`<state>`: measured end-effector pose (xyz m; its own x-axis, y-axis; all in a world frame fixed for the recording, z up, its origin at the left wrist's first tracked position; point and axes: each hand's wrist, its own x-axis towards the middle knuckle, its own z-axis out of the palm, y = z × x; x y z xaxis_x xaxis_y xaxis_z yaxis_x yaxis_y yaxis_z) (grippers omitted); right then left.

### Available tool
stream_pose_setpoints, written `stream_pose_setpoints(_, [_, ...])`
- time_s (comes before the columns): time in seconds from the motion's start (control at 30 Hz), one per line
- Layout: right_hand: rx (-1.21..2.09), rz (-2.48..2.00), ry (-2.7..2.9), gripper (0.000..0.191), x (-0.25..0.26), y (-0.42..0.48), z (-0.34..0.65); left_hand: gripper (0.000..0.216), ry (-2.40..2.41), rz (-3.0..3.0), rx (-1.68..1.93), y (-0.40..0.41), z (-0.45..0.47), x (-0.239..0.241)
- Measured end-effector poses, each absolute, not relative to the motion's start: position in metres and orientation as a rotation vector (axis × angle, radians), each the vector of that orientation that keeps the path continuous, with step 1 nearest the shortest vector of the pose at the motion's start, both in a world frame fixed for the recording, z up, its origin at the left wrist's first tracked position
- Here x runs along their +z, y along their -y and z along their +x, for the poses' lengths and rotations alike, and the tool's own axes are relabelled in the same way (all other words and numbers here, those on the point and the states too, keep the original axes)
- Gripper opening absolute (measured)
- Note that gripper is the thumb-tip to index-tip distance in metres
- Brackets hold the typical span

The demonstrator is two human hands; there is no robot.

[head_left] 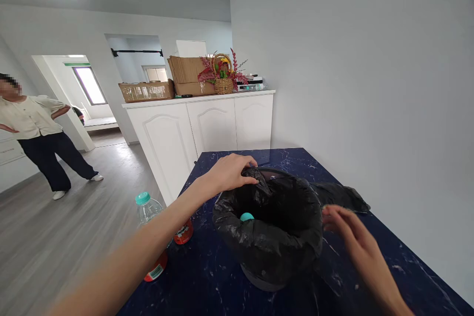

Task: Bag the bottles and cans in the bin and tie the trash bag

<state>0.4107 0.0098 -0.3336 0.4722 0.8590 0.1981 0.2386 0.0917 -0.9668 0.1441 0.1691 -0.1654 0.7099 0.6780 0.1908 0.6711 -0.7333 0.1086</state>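
A trash can (pixel 261 279) lined with a black trash bag (pixel 272 242) stands on a dark blue marbled table. The bag's edge is folded outward over the rim, and a turquoise cap (pixel 246 217) shows inside. At the far side of the rim, my left hand (pixel 231 172) grips the bag's edge between thumb and fingers. My right hand (pixel 351 234) is beside the right side of the rim, fingers loosely bent and holding nothing that I can see. Its fingertips are close to the bag; whether they touch is unclear.
A plastic bottle with a turquoise cap (pixel 142 198) and a red can (pixel 184 233) are left of the bin, partly behind my left forearm. More black plastic (pixel 342 196) lies at right. White cabinets (pixel 217 121) stand beyond, bearing cardboard boxes (pixel 190 76). A person (pixel 37 118) stands at far left.
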Motion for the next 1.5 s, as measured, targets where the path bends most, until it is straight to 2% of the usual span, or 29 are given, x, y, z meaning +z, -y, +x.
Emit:
stream_pose_setpoints(0.1, [0.589, -1.377, 1.192, 0.059, -0.273, -0.034, 0.414, 0.027, -1.209, 2.864, 0.414, -0.175, 0.145, -0.164])
stream_pose_setpoints(0.2, [0.567, -1.408, 1.394, 0.059, -0.239, -0.055, 0.414, 0.031, -1.255, 2.852, 0.529, -0.174, 0.139, -0.162])
stream_pose_setpoints(0.37, [0.466, -1.554, 1.642, 0.052, -0.226, -0.069, 0.42, 0.039, -1.307, 2.79, 0.735, -0.17, 0.126, -0.162])
stream_pose_setpoints(0.53, [0.598, -1.499, 1.739, 0.059, -0.221, -0.061, 0.431, 0.039, -1.405, 2.683, 0.955, -0.172, 0.116, -0.165])
stream_pose_setpoints(0.7, [0.475, -1.479, 1.477, 0.058, -0.229, -0.057, 0.438, 0.034, -1.581, 2.621, 0.986, -0.176, 0.112, -0.169])
stream_pose_setpoints(0.87, [0.219, -1.698, 1.389, 0.056, -0.258, -0.063, 0.459, 0.031, -1.743, 2.588, 0.759, -0.185, 0.106, -0.177])
stream_pose_setpoints(1.13, [0.58, -1.804, 1.706, 0.053, -0.291, -0.065, 0.471, 0.032, -1.7, 2.569, 0.381, -0.192, 0.089, -0.189])
stream_pose_setpoints(1.33, [0.414, -1.686, 1.393, 0.059, -0.287, -0.044, 0.466, 0.038, -1.815, 2.585, 0.508, -0.168, 0.059, -0.149])
stream_pose_setpoints(1.5, [0.498, -1.617, 1.264, 0.056, -0.308, -0.015, 0.462, 0.048, -1.969, 2.618, 0.517, -0.144, -0.007, -0.118])
